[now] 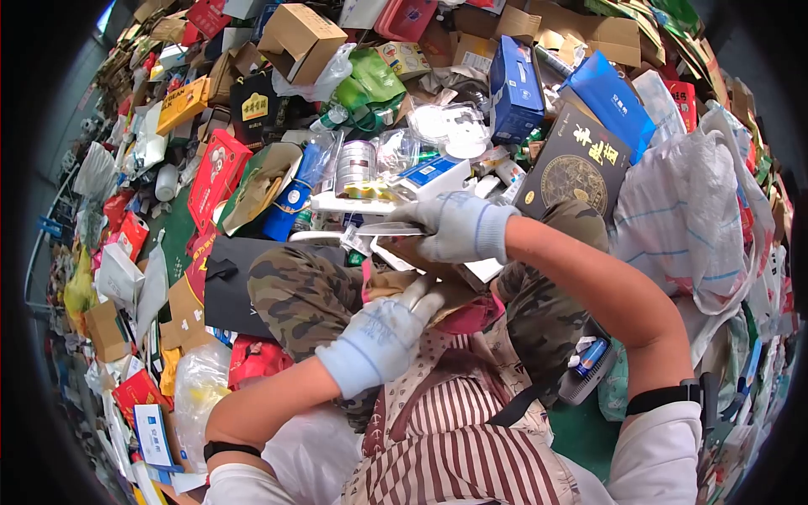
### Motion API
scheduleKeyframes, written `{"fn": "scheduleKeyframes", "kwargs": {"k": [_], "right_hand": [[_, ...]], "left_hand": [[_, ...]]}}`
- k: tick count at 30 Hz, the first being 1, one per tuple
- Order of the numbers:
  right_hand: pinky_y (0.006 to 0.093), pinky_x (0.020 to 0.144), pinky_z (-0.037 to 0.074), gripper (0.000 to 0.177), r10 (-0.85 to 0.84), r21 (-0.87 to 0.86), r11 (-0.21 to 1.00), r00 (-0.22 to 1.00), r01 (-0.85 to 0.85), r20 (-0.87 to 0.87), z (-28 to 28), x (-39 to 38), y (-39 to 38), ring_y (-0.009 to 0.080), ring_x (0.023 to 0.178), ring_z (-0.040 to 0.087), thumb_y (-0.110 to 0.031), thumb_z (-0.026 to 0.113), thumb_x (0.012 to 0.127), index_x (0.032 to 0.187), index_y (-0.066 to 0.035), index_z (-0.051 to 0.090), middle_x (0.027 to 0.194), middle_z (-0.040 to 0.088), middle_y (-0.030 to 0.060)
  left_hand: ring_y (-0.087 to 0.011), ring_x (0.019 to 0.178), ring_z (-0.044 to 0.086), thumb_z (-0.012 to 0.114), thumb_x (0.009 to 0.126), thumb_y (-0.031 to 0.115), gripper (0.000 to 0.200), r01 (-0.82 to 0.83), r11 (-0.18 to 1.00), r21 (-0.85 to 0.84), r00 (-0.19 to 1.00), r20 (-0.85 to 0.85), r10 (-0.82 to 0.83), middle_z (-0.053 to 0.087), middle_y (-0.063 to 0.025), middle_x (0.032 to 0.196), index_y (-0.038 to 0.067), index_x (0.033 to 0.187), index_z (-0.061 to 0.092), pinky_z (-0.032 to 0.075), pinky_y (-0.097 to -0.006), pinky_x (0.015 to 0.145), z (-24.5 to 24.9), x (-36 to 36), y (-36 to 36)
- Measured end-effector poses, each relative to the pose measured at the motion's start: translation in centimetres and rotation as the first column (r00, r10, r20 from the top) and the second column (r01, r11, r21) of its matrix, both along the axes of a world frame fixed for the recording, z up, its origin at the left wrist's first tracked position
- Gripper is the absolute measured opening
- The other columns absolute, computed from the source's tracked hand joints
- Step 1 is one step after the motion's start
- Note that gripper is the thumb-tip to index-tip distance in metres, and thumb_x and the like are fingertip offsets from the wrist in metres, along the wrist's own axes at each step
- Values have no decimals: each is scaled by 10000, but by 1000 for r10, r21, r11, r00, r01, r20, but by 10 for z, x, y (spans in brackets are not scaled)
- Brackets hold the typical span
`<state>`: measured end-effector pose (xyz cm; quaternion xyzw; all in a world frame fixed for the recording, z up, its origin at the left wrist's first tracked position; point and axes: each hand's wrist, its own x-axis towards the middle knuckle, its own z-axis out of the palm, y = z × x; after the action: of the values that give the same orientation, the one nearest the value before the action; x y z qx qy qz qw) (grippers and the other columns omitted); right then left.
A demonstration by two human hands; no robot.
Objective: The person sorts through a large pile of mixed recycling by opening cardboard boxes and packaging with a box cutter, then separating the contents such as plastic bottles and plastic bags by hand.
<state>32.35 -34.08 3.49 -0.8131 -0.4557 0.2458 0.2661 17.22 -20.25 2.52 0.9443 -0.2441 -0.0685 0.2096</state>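
Note:
I sit among a heap of packaging with camouflage trousers (295,290) and a striped apron (454,421) in view. My right hand (459,225), in a pale grey glove, grips a flat white box or tray (370,202) that carries a tin can (355,167) and a blue-and-white carton (429,172). My left hand (383,337), also gloved, rests on a brown cardboard piece (396,282) on my lap, fingers pointing up toward the white box. Whether it grips the cardboard is unclear.
Piled boxes surround me: a black box with gold print (576,164), blue cartons (513,80), a red box (217,172), a brown carton (303,38). A big white woven sack (682,219) stands at right. A black flat box (223,286) lies by my left knee.

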Motion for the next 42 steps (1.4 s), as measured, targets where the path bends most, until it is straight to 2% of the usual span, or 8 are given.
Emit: {"fn": "scheduleKeyframes", "kwargs": {"k": [2,10,22,26,30,36,40,42], "right_hand": [[405,715,473,451,-57,-49,997,990,64,131,3,-10,13,331,789,620,-152,539,746,1196,-123,531,860,635,171],[270,591,458,455,-735,279,668,671,690,101,-49,83,-58,120,606,557,-58,547,713,1168,-74,560,703,604,69],[306,600,464,298,-824,392,563,457,728,335,-98,153,-39,171,651,612,-98,566,764,1057,-110,617,720,633,84],[277,532,430,163,-876,340,58,211,939,-433,-153,224,-137,140,608,534,-3,507,752,884,-59,586,740,576,61],[211,695,441,329,-631,557,514,727,652,-270,-135,180,-84,73,772,522,-98,600,846,1167,-49,546,970,595,12],[246,576,451,186,-367,210,850,830,483,-420,-142,180,-41,102,694,561,-109,564,858,1016,-12,552,835,576,20],[307,440,467,84,-250,67,938,796,340,-552,-212,238,-30,174,495,536,-35,604,770,846,-22,569,679,537,27],[323,412,466,83,-303,-39,941,789,335,-534,-229,260,-30,192,485,541,-30,612,754,830,-20,579,678,546,48]], "left_hand": [[-356,935,597,504,743,59,408,-55,987,150,886,-449,117,515,-255,1184,5,1147,489,469,-424,809,-12,28,-3],[-303,843,644,443,812,83,545,-289,906,311,955,30,294,440,-161,1345,117,1352,375,510,-399,683,9,48,33],[-208,640,660,409,845,129,498,-312,750,583,950,187,250,397,-154,1388,141,1343,396,492,-419,434,39,14,40],[-227,644,658,448,819,106,508,-429,787,443,902,260,345,440,-131,1359,158,1324,421,510,-404,496,53,-25,77],[-309,829,639,450,793,43,446,-530,843,-89,763,384,521,566,-149,1196,114,1227,525,511,-351,745,44,3,121],[-162,567,588,501,739,20,418,-740,58,-670,193,-129,973,628,-97,734,36,1149,582,484,-283,537,83,-19,297],[-174,511,564,543,727,1,343,-224,-382,-897,-166,-351,921,578,-70,648,52,1064,577,477,-315,450,154,-213,345],[-231,588,592,564,726,56,221,-780,-280,-559,-480,249,841,571,-120,664,50,944,603,499,-379,504,165,-386,346]]}}
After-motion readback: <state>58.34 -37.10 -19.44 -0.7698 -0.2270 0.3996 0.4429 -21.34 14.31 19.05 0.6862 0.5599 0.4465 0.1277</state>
